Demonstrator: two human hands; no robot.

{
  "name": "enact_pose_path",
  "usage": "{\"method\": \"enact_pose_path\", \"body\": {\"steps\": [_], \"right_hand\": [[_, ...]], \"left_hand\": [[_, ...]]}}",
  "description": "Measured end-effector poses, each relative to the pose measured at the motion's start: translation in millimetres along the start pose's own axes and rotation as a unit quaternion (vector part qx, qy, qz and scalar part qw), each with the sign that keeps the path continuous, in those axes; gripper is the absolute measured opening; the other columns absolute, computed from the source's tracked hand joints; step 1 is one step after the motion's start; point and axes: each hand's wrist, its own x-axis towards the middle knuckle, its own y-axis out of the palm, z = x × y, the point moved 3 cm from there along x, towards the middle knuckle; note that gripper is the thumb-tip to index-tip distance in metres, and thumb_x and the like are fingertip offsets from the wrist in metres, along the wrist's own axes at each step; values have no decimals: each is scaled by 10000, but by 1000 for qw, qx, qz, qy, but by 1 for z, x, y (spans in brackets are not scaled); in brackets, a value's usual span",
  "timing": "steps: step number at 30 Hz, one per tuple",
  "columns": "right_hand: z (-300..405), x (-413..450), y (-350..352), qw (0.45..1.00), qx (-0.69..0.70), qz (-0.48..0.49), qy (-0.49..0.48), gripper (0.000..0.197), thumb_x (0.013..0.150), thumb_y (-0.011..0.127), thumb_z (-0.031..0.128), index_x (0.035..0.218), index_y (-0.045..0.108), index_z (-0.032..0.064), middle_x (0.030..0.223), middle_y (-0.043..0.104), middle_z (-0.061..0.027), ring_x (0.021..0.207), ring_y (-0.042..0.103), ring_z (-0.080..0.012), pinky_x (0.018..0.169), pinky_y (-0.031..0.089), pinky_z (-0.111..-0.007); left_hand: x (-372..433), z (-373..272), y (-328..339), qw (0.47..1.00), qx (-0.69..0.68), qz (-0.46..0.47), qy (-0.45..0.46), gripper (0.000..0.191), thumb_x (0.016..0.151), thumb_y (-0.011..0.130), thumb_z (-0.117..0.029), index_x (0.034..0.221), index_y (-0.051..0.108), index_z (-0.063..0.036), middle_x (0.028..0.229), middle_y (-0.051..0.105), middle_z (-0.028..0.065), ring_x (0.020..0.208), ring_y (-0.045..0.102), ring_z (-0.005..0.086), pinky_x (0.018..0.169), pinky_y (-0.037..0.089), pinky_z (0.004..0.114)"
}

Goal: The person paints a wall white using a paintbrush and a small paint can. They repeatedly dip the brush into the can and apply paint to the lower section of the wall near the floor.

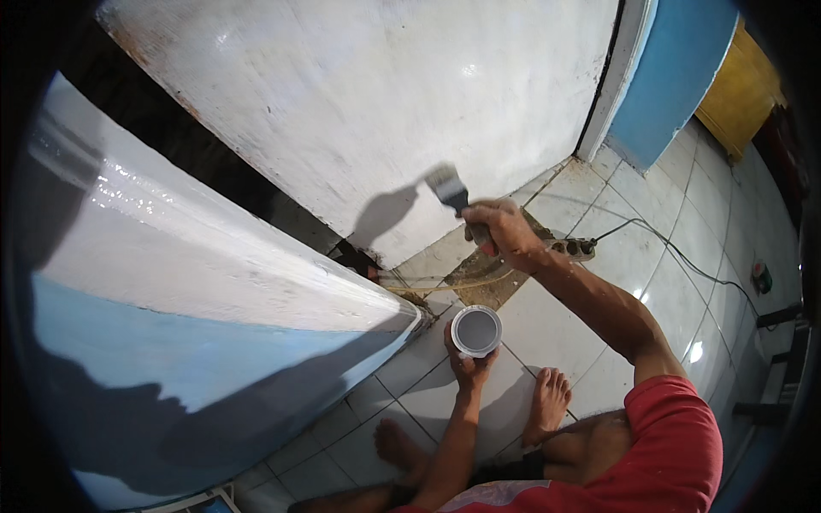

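My right hand [503, 232] grips the handle of a flat paintbrush [452, 189]. Its pale bristles point up and to the left, in front of the lower part of a white-painted door [397, 109]; whether they touch it I cannot tell. The brush casts a shadow on the door. Low over the tiles, my left hand [471, 367] holds a round plastic tub [476, 331] from below. Grey paint or a similar liquid fills the inside of the tub. Left of the door stands a white door frame [256, 237] with a wet-looking, shiny patch on its upper part.
A power strip [574, 249] lies on the tiled floor behind my right wrist, its dark cable [689, 256] running right. A yellowish cord [449, 287] crosses a bare brown floor patch [487, 288]. A blue wall [211, 359] adjoins the frame. A small can [762, 277] lies far right.
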Motion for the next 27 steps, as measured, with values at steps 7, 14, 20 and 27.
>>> {"method": "enact_pose_path", "body": {"steps": [7,14,20,27], "right_hand": [[-85,32,-4,979,14,-86,187,279,1033,745,217,921,763,-38,702,687,-65,543,608,-145,482,436,-330],[56,-15,53,998,23,57,-11,273,1078,700,207,1045,748,-60,706,680,-76,487,581,-126,433,406,-303],[-64,6,65,984,-15,17,178,244,1046,737,189,920,762,-18,693,680,-90,496,578,-164,436,404,-358],[-70,31,120,994,-32,85,68,295,1037,732,227,926,760,-45,680,673,-93,550,601,-175,513,447,-401]], "left_hand": [[7,13,-6,989,133,9,66,1064,766,1002,-15,1615,365,-84,1502,594,122,1295,667,269,989,669,424],[1,-22,-2,955,270,-23,119,1222,710,1002,0,1689,275,-65,1574,513,145,1359,620,284,1065,627,432],[1,-23,24,985,153,-17,71,1056,736,1041,-104,1577,406,-39,1467,625,130,1283,663,282,1111,567,447],[2,-28,7,974,212,-16,83,1127,738,1039,-123,1632,357,-53,1536,558,145,1352,625,305,1115,574,465]]}}
